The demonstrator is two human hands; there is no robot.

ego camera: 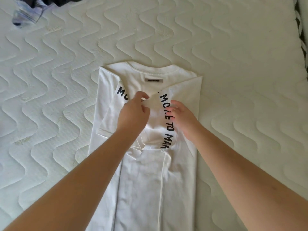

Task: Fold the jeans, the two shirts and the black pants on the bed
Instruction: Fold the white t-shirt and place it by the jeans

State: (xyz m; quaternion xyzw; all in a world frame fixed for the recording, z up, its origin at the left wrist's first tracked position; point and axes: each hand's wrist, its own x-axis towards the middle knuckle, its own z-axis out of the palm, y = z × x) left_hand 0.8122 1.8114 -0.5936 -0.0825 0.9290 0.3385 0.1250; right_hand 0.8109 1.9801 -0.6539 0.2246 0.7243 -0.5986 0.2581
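A white T-shirt [143, 172] with black lettering lies lengthwise on the bed, collar away from me, both sides turned in toward the middle. My left hand [133, 112] pinches the edge of the right sleeve flap near the shirt's centre. My right hand [183, 117] rests on that same flap beside the lettering, fingers curled onto the cloth. A grey label [153, 80] shows under the collar. At the far left top lie a pale blue striped garment [27, 13] and a dark garment [63, 0], both cut off by the frame.
The quilted cream mattress [233, 64] spreads all round the shirt. Its right edge [301, 39] runs down the frame's right side.
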